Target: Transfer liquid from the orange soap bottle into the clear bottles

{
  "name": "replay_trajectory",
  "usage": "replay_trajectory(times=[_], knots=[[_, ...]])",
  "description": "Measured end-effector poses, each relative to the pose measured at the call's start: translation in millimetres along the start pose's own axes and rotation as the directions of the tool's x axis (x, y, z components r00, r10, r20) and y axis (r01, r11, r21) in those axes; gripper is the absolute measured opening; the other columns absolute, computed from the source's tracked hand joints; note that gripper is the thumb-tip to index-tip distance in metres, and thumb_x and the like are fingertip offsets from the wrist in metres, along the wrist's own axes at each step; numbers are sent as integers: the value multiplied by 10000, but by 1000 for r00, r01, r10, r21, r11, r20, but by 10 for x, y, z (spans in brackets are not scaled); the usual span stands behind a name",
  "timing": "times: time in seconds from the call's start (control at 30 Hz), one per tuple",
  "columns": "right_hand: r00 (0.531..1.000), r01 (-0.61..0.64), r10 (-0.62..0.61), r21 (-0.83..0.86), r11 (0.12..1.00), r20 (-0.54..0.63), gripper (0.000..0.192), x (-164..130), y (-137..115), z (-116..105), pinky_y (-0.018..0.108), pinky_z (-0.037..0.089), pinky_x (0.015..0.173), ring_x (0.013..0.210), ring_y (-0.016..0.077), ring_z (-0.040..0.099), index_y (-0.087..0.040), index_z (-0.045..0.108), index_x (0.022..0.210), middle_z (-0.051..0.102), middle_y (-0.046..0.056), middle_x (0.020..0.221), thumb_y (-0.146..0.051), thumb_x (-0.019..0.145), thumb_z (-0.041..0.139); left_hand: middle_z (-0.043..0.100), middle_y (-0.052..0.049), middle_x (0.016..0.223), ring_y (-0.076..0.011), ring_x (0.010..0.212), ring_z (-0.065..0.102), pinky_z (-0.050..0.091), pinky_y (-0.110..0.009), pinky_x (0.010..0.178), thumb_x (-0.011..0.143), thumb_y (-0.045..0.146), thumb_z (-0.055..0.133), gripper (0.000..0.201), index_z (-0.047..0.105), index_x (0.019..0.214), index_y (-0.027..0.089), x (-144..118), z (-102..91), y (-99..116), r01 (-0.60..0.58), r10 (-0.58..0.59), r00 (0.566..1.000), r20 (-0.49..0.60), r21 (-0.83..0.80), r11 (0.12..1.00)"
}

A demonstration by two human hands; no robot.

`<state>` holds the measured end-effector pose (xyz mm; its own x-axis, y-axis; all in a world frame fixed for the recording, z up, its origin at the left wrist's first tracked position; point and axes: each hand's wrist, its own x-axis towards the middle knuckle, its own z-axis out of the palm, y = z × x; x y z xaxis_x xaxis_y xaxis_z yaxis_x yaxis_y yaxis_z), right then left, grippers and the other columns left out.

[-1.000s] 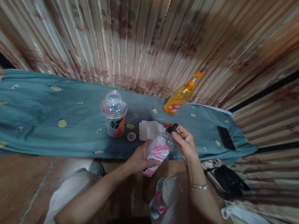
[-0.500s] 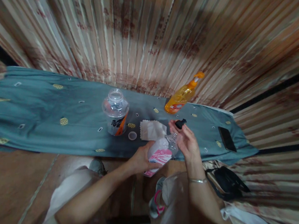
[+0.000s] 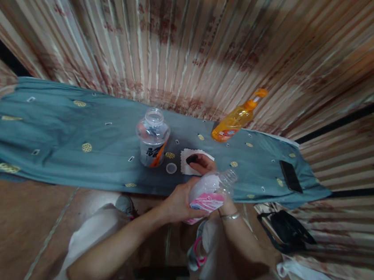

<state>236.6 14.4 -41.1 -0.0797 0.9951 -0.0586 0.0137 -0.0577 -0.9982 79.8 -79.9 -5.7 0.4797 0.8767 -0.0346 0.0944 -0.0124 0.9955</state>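
My left hand (image 3: 180,201) is closed around a clear plastic bottle (image 3: 206,198) with a pink and white label. The bottle leans to the right, and its bare threaded neck (image 3: 229,179) has no cap on it. Behind the bottle, my right hand (image 3: 204,164) reaches across to the left. Its fingers pinch a small black cap (image 3: 191,159) just over a white cloth with jagged edges (image 3: 185,169); whether the cap touches the cloth I cannot tell. A small round white lid (image 3: 171,168) lies left of the cloth.
A clear wide jar with an orange and black label (image 3: 153,143) stands left of the lid. Toward the back is an orange pump bottle (image 3: 233,123). A black phone (image 3: 290,176) lies at the right on the green patterned tablecloth (image 3: 56,144). Curtains (image 3: 183,46) hang behind.
My right hand has moved left with the black cap, from beyond the bottle's neck to over the white cloth. The view has shifted slightly; my left hand still grips the bottle.
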Motion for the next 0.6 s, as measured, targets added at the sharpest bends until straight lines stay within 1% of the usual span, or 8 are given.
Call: replay_trajectory(times=[0.13, 0.3, 0.47, 0.6], knots=[[998, 48, -56, -220, 974, -31, 423, 136, 136, 238, 427, 575, 929, 902, 232, 711, -260, 693, 884, 783, 2, 885, -436, 550, 885, 759, -68, 1125, -266, 1008, 715, 566, -368, 916, 641, 421, 902, 771, 616, 1307, 159, -11, -22, 7, -29, 29, 1000, 0, -54, 998], [992, 81, -118, -452, 888, -55, 334, 272, 211, 460, 459, 533, 998, 995, 259, 695, -258, 696, 911, 782, 11, 959, -372, 629, 833, 753, -83, 1155, -275, 1025, 714, 573, -379, 933, 640, 433, 883, 797, 610, 1331, 146, -24, -71, -4, -8, 6, 999, -46, -42, 999], [987, 123, -159, -570, 812, -13, 273, 366, 264, 615, 475, 497, 1056, 1097, 289, 668, -236, 697, 883, 770, 61, 1083, -271, 640, 818, 753, -97, 1178, -287, 1054, 715, 572, -387, 964, 631, 414, 880, 775, 628, 1309, 135, -32, -128, -9, -2, -1, 996, -87, -28, 1000], [984, 153, -180, -596, 788, 15, 235, 414, 325, 668, 485, 469, 1103, 1152, 292, 647, -233, 696, 847, 757, 77, 1160, -215, 637, 800, 760, -101, 1148, -291, 1027, 718, 571, -404, 965, 618, 386, 896, 768, 634, 1292, 129, -39, -159, -28, 26, -23, 993, -118, 20, 999]])
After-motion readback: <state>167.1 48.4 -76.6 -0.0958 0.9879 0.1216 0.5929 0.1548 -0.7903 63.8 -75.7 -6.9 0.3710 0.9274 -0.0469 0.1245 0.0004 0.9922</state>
